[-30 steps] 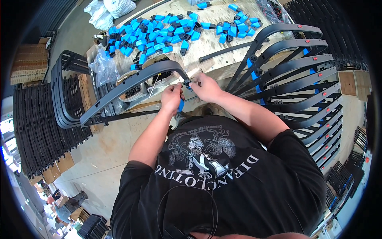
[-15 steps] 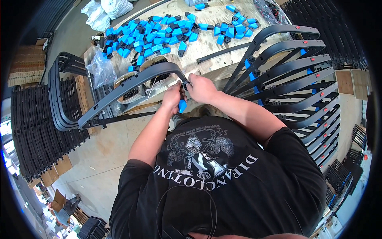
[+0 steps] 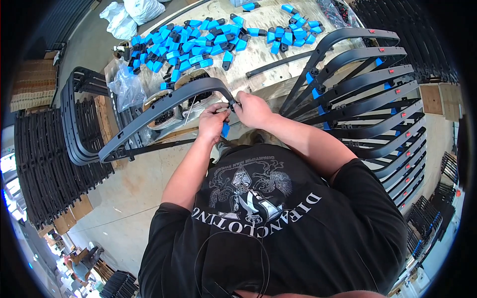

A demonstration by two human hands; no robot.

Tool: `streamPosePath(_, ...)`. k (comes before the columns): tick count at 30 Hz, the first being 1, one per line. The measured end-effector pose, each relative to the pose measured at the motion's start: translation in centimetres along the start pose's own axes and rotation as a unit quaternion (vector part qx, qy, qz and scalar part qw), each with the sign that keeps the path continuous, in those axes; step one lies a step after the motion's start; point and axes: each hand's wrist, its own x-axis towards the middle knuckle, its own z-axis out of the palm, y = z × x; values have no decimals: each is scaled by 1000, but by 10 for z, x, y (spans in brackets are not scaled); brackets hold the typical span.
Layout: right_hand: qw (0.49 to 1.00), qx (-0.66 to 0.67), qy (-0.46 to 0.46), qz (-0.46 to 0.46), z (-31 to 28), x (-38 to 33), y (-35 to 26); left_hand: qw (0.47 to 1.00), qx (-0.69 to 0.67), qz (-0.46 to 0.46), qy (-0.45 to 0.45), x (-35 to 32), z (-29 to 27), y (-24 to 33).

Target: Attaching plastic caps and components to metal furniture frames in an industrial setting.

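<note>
Head view: both hands meet at the bend of a curved grey frame piece (image 3: 164, 107) above the table (image 3: 258, 54).
Left hand (image 3: 213, 121): fingers closed on the frame, a blue clip (image 3: 225, 130) below.
Right hand (image 3: 252, 109): fingertips pinch a small part at the bend.
Progress: frames with clips (image 3: 357, 94) racked at right; many loose blue clips (image 3: 198, 39) remain, seemingly midway.
Frame look: long, slim, matte grey.
</note>
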Motion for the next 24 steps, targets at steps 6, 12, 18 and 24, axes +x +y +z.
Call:
streamPosePath(6,1000,7,16,-10,4,-3,2,996,-87,5,16,0,0,9)
streamPosePath(12,1000,-1,4,-19,2,3,5,998,31,-61,-4,14,3,0)
streamPosePath(18,1000,0,2,-17,2,1,5,998,64,-27,-10,6,-2,14)
streamPosePath(24,999,-19,-14,-34,-1,3,3,994,88,-63,-26,14,-6,4)
